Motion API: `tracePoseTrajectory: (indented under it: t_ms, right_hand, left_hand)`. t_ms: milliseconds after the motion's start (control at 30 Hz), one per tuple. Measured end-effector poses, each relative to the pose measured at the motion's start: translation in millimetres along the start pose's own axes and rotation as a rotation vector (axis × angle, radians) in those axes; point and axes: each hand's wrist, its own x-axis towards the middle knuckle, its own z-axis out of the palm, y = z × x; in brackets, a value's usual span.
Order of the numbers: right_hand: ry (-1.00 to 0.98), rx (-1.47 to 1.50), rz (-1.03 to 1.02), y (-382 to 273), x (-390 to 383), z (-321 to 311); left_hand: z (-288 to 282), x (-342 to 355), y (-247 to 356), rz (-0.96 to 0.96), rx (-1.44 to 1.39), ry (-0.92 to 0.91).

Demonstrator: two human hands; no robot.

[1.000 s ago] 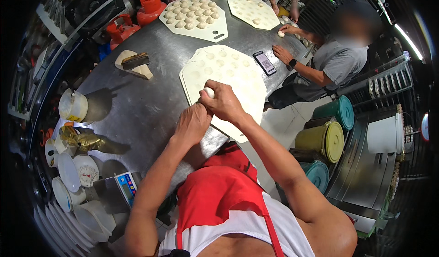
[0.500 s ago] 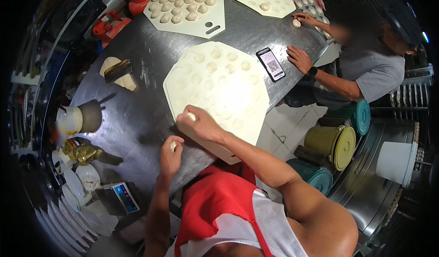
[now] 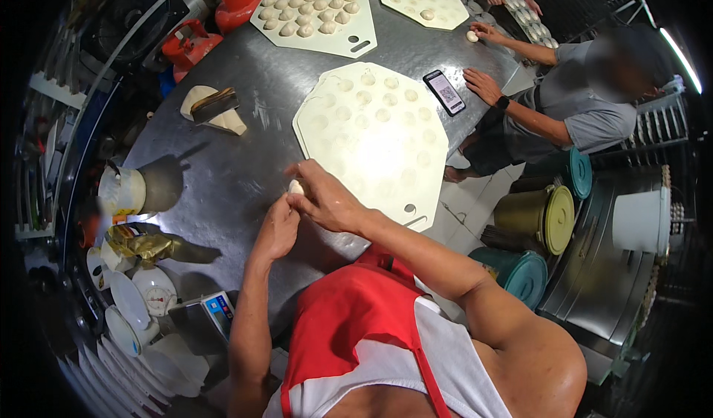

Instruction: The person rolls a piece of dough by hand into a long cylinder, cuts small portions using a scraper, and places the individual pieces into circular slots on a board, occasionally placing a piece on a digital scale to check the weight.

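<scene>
Although much of it is covered by fingers, a piece of dough (image 3: 296,187) can be made out just off the lower-left edge of the near board (image 3: 356,132), held above the steel table (image 3: 223,188). It is seen as pale, off-white and rounded, with a smooth-looking surface. It is gripped by the right hand (image 3: 327,199), whose thumb and fingers are curled closely about it. The left hand (image 3: 278,228) is set against it from below with the fingers folded in; whether anything is pinched inside them cannot be told. The underside of the dough is hidden by both hands, so its full shape is perhaps longer than what is shown.

The near board is marked with shallow round hollows, some of which are washed out by glare. Beyond its upper left, rows of dough balls (image 3: 305,18) are borne by a second board (image 3: 334,45); beyond its upper right, a third board (image 3: 407,0) is cut off by the top of the view. To its right a phone (image 3: 444,93) is laid, and past that a co-worker's hand (image 3: 484,86) is rested on the table. To its left, a slab of dough (image 3: 233,124) is partly covered by a dark flat tool (image 3: 215,104).
</scene>
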Motion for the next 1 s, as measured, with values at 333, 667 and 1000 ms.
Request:
tracePoseTrajectory:
  t_ms: [333, 667, 1000]
  right_hand:
    - [-0.016, -0.059, 0.296, -23, 4, -14]
    - [-0.443, 0.243, 0.415, -2, 13, 33]
    - [-1.046, -0.123, -0.425, -28, -11, 276]
  left_hand:
    - [22, -10, 12, 0.298, 0.482, 0.135]
    - [74, 15, -118, 0.41, 0.134, 0.401]
    - [100, -244, -185, -0.582, -0.231, 0.751]
